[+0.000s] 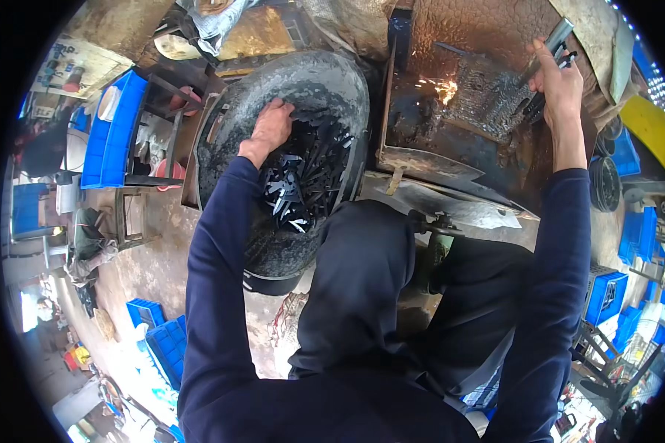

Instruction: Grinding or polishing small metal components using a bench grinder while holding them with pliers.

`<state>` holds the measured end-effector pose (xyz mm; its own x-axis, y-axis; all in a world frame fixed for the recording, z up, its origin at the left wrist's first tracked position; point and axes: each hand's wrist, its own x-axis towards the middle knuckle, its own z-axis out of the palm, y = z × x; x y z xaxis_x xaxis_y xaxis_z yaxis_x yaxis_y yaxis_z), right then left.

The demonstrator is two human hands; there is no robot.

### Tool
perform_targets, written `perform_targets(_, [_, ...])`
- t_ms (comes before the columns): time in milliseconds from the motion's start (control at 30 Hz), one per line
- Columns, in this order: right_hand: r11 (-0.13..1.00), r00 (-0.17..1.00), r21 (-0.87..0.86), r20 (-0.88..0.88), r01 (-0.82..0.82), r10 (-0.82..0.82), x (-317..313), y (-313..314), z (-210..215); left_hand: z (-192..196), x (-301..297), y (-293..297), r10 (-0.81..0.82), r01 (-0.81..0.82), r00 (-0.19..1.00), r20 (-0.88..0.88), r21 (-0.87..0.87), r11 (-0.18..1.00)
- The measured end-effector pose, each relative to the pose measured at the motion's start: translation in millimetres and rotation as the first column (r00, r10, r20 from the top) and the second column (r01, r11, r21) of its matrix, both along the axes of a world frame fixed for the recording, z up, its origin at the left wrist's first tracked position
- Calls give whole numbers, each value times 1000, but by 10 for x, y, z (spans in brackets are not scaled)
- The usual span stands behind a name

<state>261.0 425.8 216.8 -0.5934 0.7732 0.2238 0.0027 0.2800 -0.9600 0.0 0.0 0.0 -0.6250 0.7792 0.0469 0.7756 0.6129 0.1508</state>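
Wearing navy sleeves (pixel 218 266) & blk trousers (pixel 366 273), closest to cam. Reaching L hand (pixel 273 122) into lg oval blk tub (pixel 336 77), w/ fingers bent down at upper L edge of heap of thin dk strips (pixel 295 184); can't tell if pinching any. Grasping grey bar-like metal thing (pixel 556 35) in R hand (pixel 559 83), w/ fingers wrapped round it, above R part of rusty-brown work surface (pixel 417 133); can't make out exact kind. On same surface, L of R hand: bright orange glow (pixel 445 91) w/ spark-like specks, next to wet-looking dk textured patch (pixel 495 103). Near knees: dk metal fitting (pixel 440 224). Farther L, past tub: blue crate (pixel 105 148) w/ whitish thing inside. Lower L: more blue crates (pixel 168 347). Far R: yellow panel (pixel 650 133), plus blue bin (pixel 606 292) beyond R sleeve.
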Motion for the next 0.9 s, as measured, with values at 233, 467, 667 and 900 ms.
perform_targets(233, [1000, 999, 15, 31, 23, -23, -9, -4, 10, 546, -36, -380, -78, 83, 996, -31, 195, 977])
perform_targets(467, [1000, 999, 16, 29, 20, -21, 3, 26, -33, 1238, 321, -686, -48, -1, 989, 142, 323, 946])
perform_targets(667, [999, 998, 31, 52, 27, -29, -14, 71, -29, 1491, 666, -750, -31, -67, 907, 421, 218, 974])
perform_targets(900, [1000, 1000, 5, -1, 20, -20, -30, 0, -18, 785, 789, -505, -139, 61, 901, 411, 197, 978])
